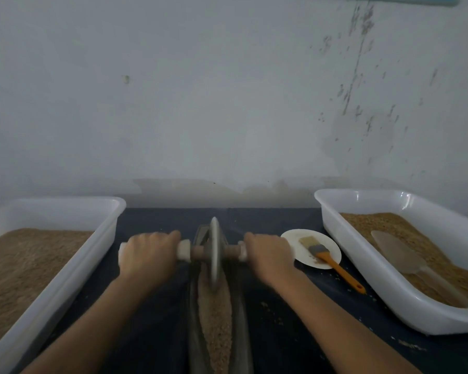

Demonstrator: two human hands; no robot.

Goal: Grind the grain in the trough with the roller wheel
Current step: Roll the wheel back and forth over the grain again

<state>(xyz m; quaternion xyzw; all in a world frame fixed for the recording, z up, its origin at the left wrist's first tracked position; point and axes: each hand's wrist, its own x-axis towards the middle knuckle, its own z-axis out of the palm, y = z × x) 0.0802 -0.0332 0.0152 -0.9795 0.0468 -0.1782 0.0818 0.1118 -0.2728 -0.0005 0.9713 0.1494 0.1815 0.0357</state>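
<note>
A narrow dark metal trough [193, 306] runs from the bottom centre away from me, filled with tan grain [216, 319]. A grey metal roller wheel [214, 252] stands on edge in the trough toward its far end, on a wooden axle with white-wrapped handles. My left hand [146, 255] grips the left handle and my right hand [268, 255] grips the right handle, both with fingers curled over the top. The far tip of the trough is partly hidden behind the wheel.
A white tub [65, 271] of fine tan meal sits at left. A white tub [362, 279] of grain with a scoop [400, 255] in it sits at right. A small plate [292, 238] carries an orange-handled brush [327, 257]. Loose grains dot the dark tabletop [295, 333]. A wall stands close behind.
</note>
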